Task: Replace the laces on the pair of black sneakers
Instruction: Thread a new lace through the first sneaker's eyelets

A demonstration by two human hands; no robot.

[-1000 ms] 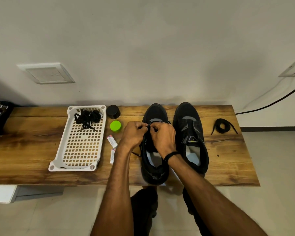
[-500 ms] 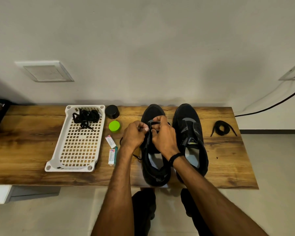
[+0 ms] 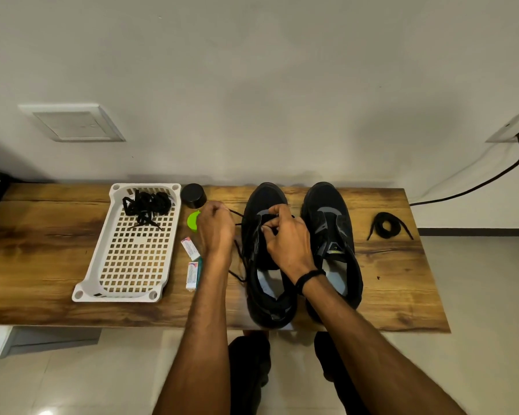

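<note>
1. Wooden worktop (image 3: pixel 42 265) along a pale wall carries everything in your head view.
2. The left sneaker (image 3: pixel 270 310) stands near the middle, toe towards the wall and heel at the near edge. The right sneaker (image 3: pixel 331 223) stands just beside it on your right, facing the same way.
3. Your left hand (image 3: pixel 216 229) is out to the left of the left sneaker. Its fingers are closed in a pinch on a black lace (image 3: pixel 237 214), which runs from them across to the front of that sneaker. More of the lace lies slack on the worktop between your forearm and the shoe.
4. Your right hand (image 3: pixel 288 238) sits on top of the left sneaker, with the fingers curled round its upper by the eyelets. A dark band (image 3: pixel 309 277) circles that wrist.
5. A coiled lace (image 3: pixel 385 226) lies alone on the worktop, well to the right of the right sneaker.
6. A white slotted tray (image 3: pixel 114 296) lies to your left, with a bundle of laces (image 3: pixel 146 205) at its far end.
7. Between the tray and your left hand are a black cap (image 3: pixel 193 195) near the wall and a green lid (image 3: pixel 192 221), which your hand partly hides. Two small packets (image 3: pixel 190 248) lie nearer you.
</note>
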